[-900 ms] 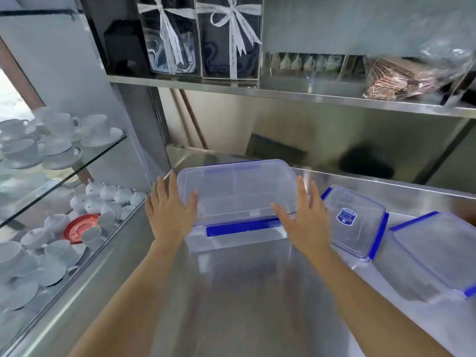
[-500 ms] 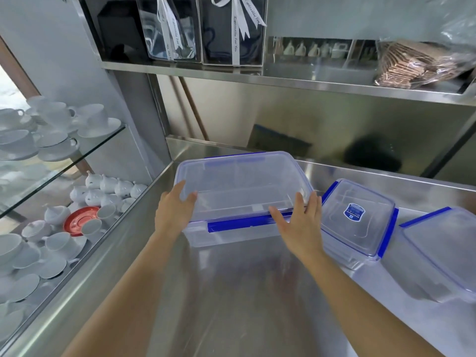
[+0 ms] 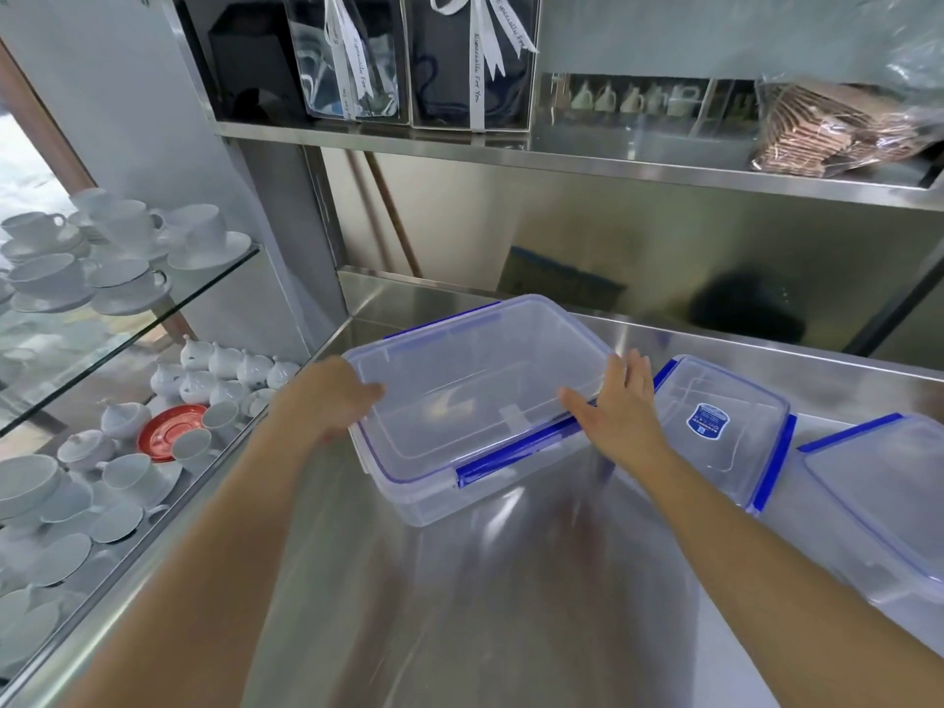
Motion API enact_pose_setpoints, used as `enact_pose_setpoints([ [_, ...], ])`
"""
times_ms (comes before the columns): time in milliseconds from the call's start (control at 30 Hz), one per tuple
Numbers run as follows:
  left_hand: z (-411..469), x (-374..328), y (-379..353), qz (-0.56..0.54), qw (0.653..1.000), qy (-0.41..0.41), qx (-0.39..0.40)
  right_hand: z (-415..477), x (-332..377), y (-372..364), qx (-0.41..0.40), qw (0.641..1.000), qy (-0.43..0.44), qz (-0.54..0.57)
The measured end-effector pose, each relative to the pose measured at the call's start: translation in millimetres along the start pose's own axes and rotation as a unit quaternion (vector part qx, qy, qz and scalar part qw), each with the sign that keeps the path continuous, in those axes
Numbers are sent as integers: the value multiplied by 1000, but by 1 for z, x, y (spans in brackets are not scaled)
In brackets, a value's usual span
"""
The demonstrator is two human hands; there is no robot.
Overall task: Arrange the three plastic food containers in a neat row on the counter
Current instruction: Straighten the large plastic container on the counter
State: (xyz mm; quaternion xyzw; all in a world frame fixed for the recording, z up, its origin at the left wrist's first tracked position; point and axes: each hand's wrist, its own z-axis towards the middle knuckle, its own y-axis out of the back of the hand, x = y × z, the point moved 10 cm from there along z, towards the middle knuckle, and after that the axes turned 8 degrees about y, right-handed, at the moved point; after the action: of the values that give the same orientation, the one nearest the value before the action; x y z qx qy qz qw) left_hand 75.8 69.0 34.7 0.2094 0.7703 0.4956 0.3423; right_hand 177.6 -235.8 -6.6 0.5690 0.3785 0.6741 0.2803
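Note:
Three clear plastic containers with blue lid clips lie on the steel counter (image 3: 459, 605). The large container (image 3: 475, 396) sits at the left, turned at a slant. My left hand (image 3: 327, 396) grips its left end with the thumb over the lid rim. My right hand (image 3: 613, 406) presses against its right end, fingers spread. A small container (image 3: 725, 426) with a blue label lies just right of it. The third container (image 3: 889, 503) is at the far right, partly cut off by the frame edge.
A glass cabinet at the left holds white cups (image 3: 117, 472), saucers and a red saucer (image 3: 168, 431). A steel shelf (image 3: 562, 155) overhead carries ribboned gift boxes (image 3: 475, 58) and a bag of brown wafers (image 3: 838, 130). The steel back wall (image 3: 638, 247) stands behind the containers.
Both hands closed onto the ends of the large container and pulled it nearer, turning it slightly. The view has tilted down a little. The other two containers stayed where they were.

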Motion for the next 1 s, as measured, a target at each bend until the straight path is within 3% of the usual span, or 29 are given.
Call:
enact_pose_setpoints([
  [67, 12, -4, 25, -17, 994, -21, -110, -19, 8, 19, -115, 993, -29, 1],
  [133, 19, -12, 28, -39, 986, -62, -151, -44, 9, 21, -189, 978, -71, 62],
  [233, 30, -21, 5, 1, 988, -107, -112, -65, 9, -22, -124, 947, -138, 263],
  [333, 44, -16, -19, 26, 993, -98, -57, -70, 20, -50, -75, 915, -158, 364],
  [633, 57, 3, -11, 119, 992, -38, 25, -47, 33, -60, -1, 914, -144, 379],
  [867, 56, 10, -16, -35, 994, -42, 89, -19, 33, -62, 34, 895, -129, 425],
  [1000, 47, 18, -31, -27, 989, -30, 140, -1, 33, -55, 41, 913, -103, 392],
])
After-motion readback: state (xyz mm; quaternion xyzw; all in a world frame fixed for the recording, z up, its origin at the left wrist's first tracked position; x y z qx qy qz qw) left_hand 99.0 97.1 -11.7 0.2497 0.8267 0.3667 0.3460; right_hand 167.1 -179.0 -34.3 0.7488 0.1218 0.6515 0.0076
